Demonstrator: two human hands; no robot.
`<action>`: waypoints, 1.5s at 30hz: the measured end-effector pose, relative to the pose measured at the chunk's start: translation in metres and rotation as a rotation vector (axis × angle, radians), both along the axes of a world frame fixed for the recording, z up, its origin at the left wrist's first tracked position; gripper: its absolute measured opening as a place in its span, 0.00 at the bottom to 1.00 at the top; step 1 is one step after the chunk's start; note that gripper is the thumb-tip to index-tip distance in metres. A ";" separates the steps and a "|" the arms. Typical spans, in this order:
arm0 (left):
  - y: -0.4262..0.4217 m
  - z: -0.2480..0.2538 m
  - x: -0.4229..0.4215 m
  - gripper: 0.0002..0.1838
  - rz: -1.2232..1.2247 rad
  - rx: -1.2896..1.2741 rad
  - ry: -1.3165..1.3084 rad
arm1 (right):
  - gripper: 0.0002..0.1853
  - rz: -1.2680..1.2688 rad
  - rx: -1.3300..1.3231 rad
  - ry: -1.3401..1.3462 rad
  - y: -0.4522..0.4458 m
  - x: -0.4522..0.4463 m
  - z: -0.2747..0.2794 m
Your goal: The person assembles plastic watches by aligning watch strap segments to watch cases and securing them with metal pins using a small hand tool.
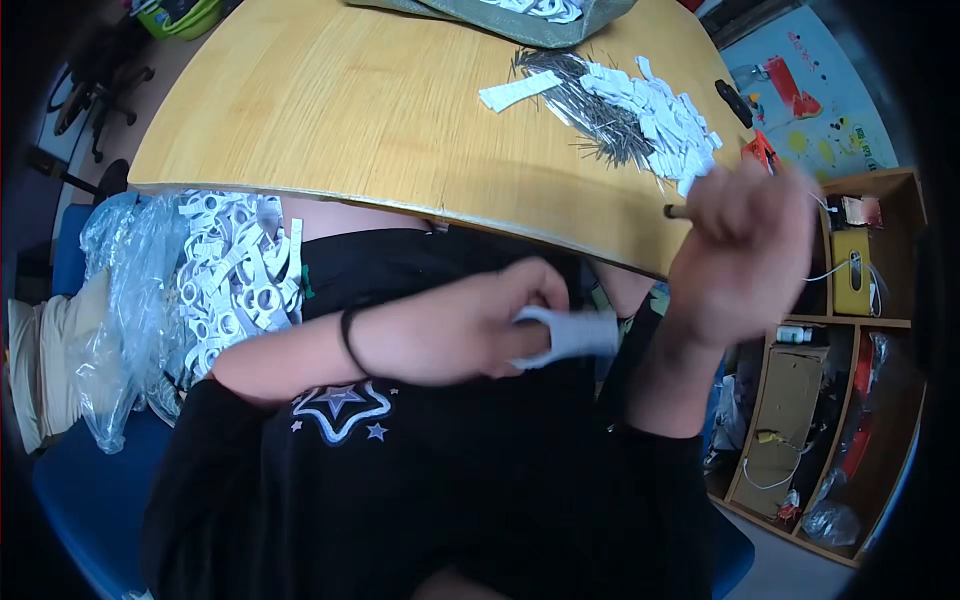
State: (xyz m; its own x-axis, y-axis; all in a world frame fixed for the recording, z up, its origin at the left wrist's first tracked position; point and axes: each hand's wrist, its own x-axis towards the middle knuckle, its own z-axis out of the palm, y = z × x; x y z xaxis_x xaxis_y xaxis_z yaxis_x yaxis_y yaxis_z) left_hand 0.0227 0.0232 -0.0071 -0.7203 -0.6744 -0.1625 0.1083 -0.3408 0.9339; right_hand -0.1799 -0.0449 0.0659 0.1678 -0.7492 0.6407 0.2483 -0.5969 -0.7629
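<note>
Near the middle, in front of my body, my left hand (500,325) grips a white ring-shaped piece with a flat tail (580,334); the piece is blurred by motion. On the right, my right hand (745,240) is raised beside the table edge, its fingers curled round a thin dark-tipped tool (677,211). Behind that hand, on the table (350,120), lie a pile of white strips (670,120) and a heap of thin metal pins (615,130). One wider white strip (520,91) rests apart at their left.
Many white ringed pieces (235,270) lie in a heap at the left, beside clear plastic bags (130,290). A green-grey sack (560,28) stands at the table's far side. Wooden shelves (870,322) are at the right, and a black object (735,103) lies near the table's right edge.
</note>
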 end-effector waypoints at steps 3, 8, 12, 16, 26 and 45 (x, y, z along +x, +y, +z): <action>0.016 0.026 0.014 0.14 0.225 -0.491 -0.142 | 0.16 -0.342 -0.389 0.807 -0.034 0.030 -0.023; 0.011 0.035 0.037 0.10 0.880 -1.196 -0.126 | 0.30 -0.357 -0.455 1.209 -0.027 0.061 -0.041; 0.017 0.037 0.040 0.05 0.771 -0.546 0.225 | 0.27 -0.170 -0.419 1.236 0.004 0.053 -0.031; 0.013 0.034 0.035 0.08 0.419 0.083 0.190 | 0.16 -0.194 -0.471 1.180 0.015 0.032 -0.038; -0.012 0.004 0.005 0.16 0.274 0.348 0.431 | 0.09 -0.297 -0.521 0.910 0.039 0.019 -0.034; 0.006 -0.003 -0.008 0.08 0.561 -0.370 0.074 | 0.06 -0.300 0.019 0.646 0.055 0.018 -0.037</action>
State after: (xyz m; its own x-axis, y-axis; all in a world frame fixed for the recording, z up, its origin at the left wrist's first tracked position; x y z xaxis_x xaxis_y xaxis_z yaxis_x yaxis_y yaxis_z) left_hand 0.0151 0.0292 -0.0100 -0.2451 -0.9512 0.1875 0.2442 0.1266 0.9614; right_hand -0.1623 0.0100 0.0293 0.2941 -0.8327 0.4692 -0.4303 -0.5537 -0.7130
